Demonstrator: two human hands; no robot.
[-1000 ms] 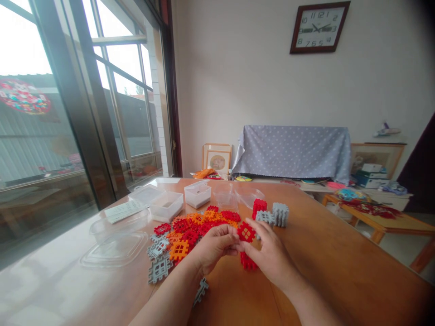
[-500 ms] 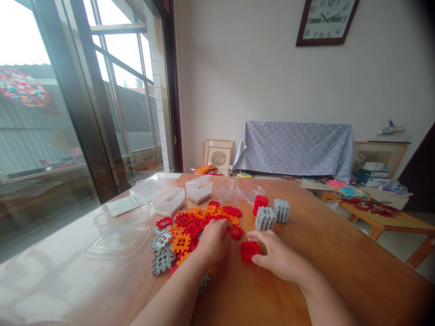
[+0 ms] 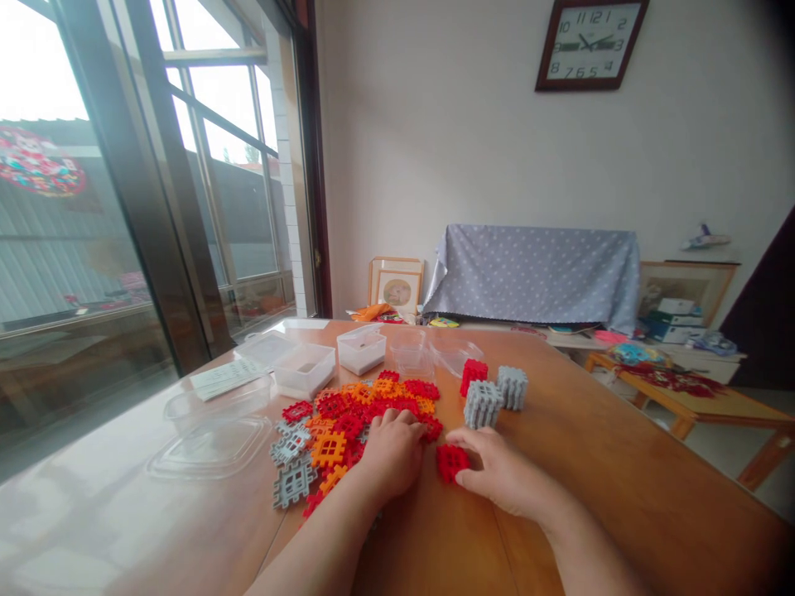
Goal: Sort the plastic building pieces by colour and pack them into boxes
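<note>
Right hand (image 3: 506, 473): fingers parted, thumb at the near red stack (image 3: 450, 463). Left hand (image 3: 392, 454): fingers curled over the loose pile (image 3: 332, 404); grip hidden, cannot tell. Farther: two grey stacks (image 3: 483, 406), one far red stack (image 3: 474, 377). Two translucent boxes (image 3: 305, 372) beyond the pile, on the worktop (image 3: 571, 463).

Red stack (image 3: 452, 463) at right hand (image 3: 497, 472)

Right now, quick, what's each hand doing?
Left hand: palm down on the pieces; its grip is hidden.
Right hand: partly open, fingers around the near red stack.
</note>
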